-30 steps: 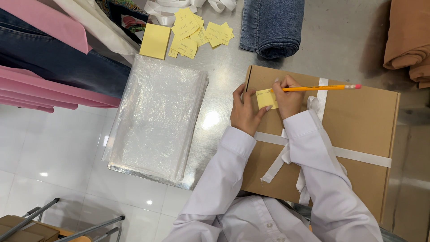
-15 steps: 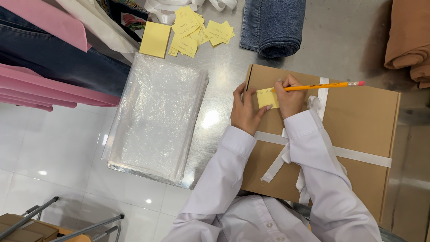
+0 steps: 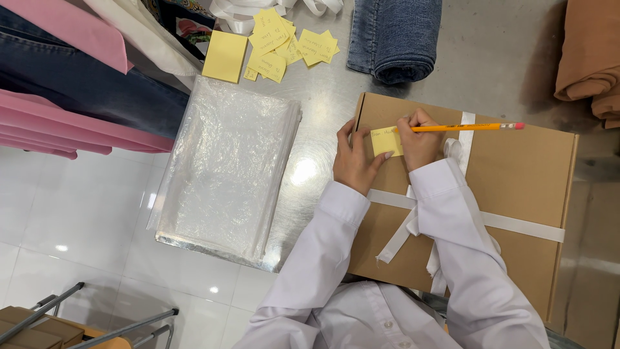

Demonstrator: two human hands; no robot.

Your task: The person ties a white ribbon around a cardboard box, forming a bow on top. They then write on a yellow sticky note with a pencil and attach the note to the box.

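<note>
A brown cardboard box (image 3: pixel 516 174) tied with white ribbon (image 3: pixel 523 227) lies on a metal table. A small yellow sticky note (image 3: pixel 385 141) sits on the box's near-left corner. My left hand (image 3: pixel 357 160) presses flat on the note's edge, fingers spread, holding it down. My right hand (image 3: pixel 420 142) grips a yellow pencil (image 3: pixel 465 127) with a pink eraser, its tip on the note. Some writing shows on the note.
A stack of clear plastic bags (image 3: pixel 226 165) lies left of the box. A yellow sticky pad (image 3: pixel 225 56) and several loose written notes (image 3: pixel 290 45) lie beyond it. Folded jeans (image 3: pixel 395 39), pink and dark garments (image 3: pixel 64 84) and tan cloth (image 3: pixel 591 58) ring the table.
The right hand and pencil have shifted slightly along the note while writing. The left hand stays on the note.
</note>
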